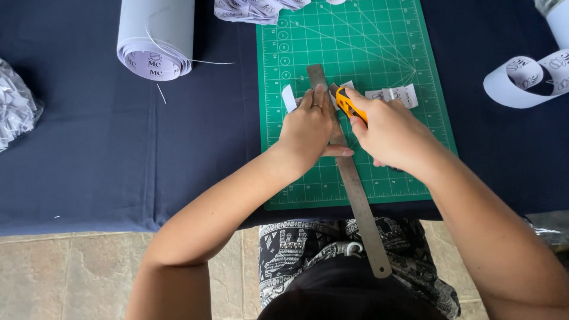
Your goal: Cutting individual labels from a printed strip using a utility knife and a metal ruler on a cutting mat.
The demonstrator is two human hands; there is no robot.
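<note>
A long metal ruler (357, 198) lies slanted across a green cutting mat (391, 47), and its lower end overhangs the table edge. My left hand (308, 127) presses down on the ruler, fingers spread flat over it. My right hand (391, 131) grips an orange utility knife (349, 105) with its tip against the ruler's right edge. A white printed paper strip (396, 93) lies across the mat under the ruler. Its left end (288, 98) sticks out past my left hand.
A big roll of white printed paper (156, 35) lies at the back left on the dark blue tablecloth (118, 148). Cut paper pieces (255, 10) pile at the mat's top edge. A curled printed strip (524, 77) sits at the right, a clear bag (15, 109) of scraps at the far left.
</note>
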